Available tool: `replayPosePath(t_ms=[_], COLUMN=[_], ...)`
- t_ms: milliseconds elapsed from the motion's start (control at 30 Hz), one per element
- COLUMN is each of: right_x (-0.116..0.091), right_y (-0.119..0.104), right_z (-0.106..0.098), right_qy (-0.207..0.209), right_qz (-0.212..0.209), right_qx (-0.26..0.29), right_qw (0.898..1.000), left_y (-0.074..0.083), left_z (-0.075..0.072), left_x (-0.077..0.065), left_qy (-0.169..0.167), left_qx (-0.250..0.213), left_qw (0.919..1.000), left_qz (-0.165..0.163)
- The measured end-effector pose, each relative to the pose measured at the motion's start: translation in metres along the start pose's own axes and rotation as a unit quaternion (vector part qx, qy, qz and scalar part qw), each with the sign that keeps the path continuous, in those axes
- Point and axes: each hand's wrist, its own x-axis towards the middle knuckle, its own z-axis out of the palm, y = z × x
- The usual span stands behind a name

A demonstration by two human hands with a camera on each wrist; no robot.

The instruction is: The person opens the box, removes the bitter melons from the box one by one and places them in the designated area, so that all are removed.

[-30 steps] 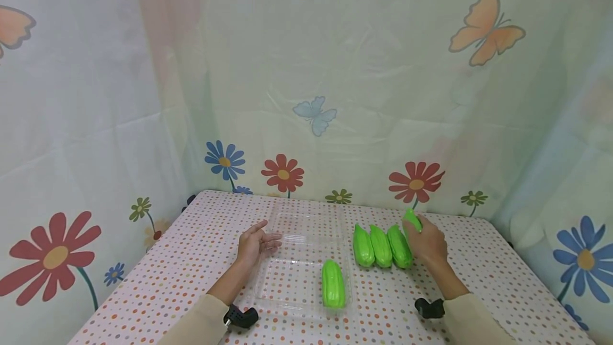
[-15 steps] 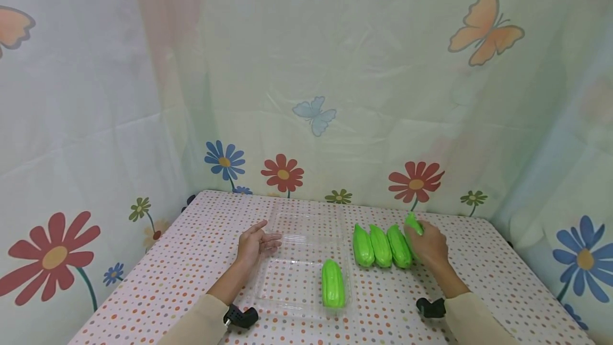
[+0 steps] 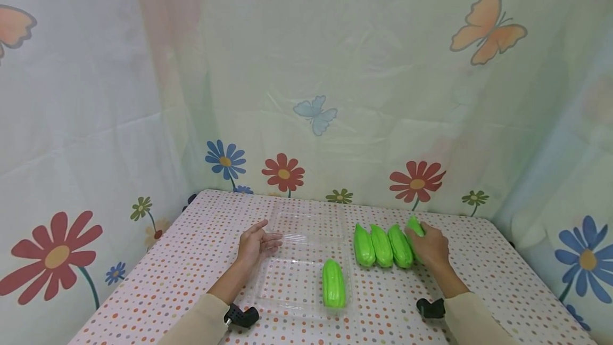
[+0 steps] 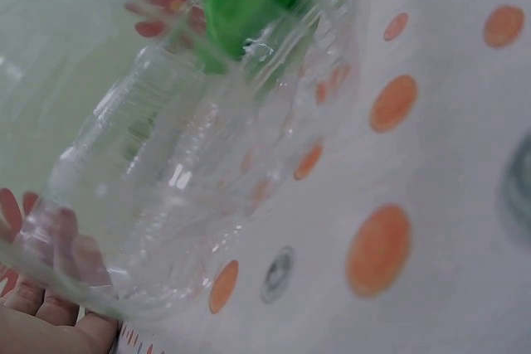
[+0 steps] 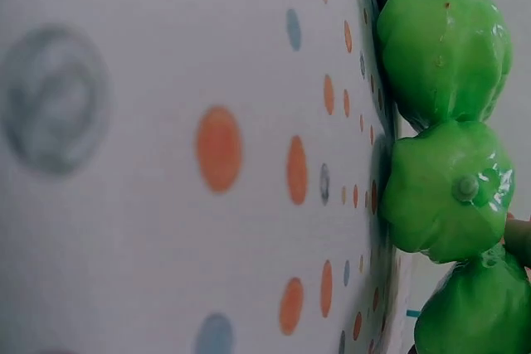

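Note:
My right hand [image 3: 431, 244] holds a glossy green ridged gourd [image 3: 415, 226] at the right end of a row. To its left, several like gourds [image 3: 381, 246] lie side by side. In the right wrist view, the rounded ends of the gourds [image 5: 448, 192] face the camera, and a finger [image 5: 518, 238] shows at the right edge. A clear plastic clamshell box [image 3: 287, 307] stands lid-up before me, with one gourd [image 3: 333, 284] along its right side. At the box's left wall rests my left hand [image 3: 254, 246], fingers extended; in the left wrist view, its fingers [image 4: 54, 312] show behind the clear plastic.
The box's transparent lid [image 3: 306, 222] lies folded back toward the rear. A dotted cloth covers the table [image 3: 191, 260]. Printed curtains [image 3: 373, 95] hang behind it and at both sides.
The gourd in my right hand has come down and slightly nearer, beside the row. My left hand, the box and the other gourds have stayed put.

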Motion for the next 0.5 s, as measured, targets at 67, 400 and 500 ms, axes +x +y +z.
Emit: replayPosePath(t_ms=[67,400,500], right_x=[0.0002,-0.0019,-0.0021], right_y=[0.0010,-0.0001,0.0002], right_z=[0.0005,0.0002,0.0005], right_qy=[-0.005,-0.055,-0.062], right_qz=[0.004,0.033,0.037], right_qx=[-0.003,-0.015,-0.019], right_qw=[1.000,0.998,0.997], left_y=[0.0001,-0.0001,0.0003], left_z=[0.0002,0.0001,0.0005], left_x=[-0.0002,0.0002,0.0000], left_qy=[0.001,-0.002,0.000], left_qx=[-0.001,-0.006,-0.008], left_qw=[1.0000,1.0000,1.0000], left_qz=[-0.002,0.000,0.002])
